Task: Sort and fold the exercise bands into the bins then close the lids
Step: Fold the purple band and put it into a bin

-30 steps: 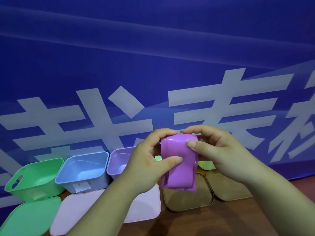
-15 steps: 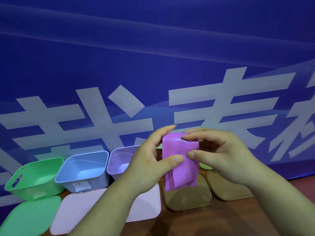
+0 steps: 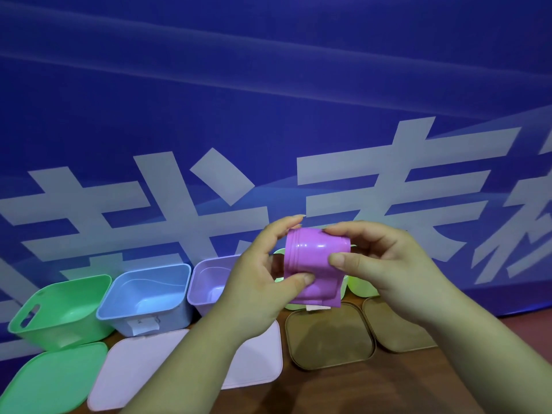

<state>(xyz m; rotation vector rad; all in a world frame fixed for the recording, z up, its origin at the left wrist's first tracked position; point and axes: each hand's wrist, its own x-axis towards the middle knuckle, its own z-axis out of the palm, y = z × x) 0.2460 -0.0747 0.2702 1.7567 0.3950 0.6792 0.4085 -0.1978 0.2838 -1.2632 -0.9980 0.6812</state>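
Note:
A purple exercise band (image 3: 313, 258), folded into a short thick stack, is held up in front of me above the table. My left hand (image 3: 263, 282) pinches its lower left part between thumb and fingers. My right hand (image 3: 379, 264) pinches its upper right edge, thumb on the front face. Behind and below stand open bins in a row: a green bin (image 3: 59, 309), a blue bin (image 3: 149, 297) and a purple bin (image 3: 209, 279). My hands hide most of two yellow-green bins (image 3: 360, 286) further right.
Lids lie flat on the brown wooden table (image 3: 373, 389) in front of the bins: a green lid (image 3: 50, 380), a pale pink lid (image 3: 134, 372) and two tan lids (image 3: 328, 336), (image 3: 394, 327). A blue banner with white characters (image 3: 268, 115) fills the background.
The band's hanging lower end has been folded up, so the stack is shorter and thicker. Both hands have shifted their grip on it and stay at about the same height.

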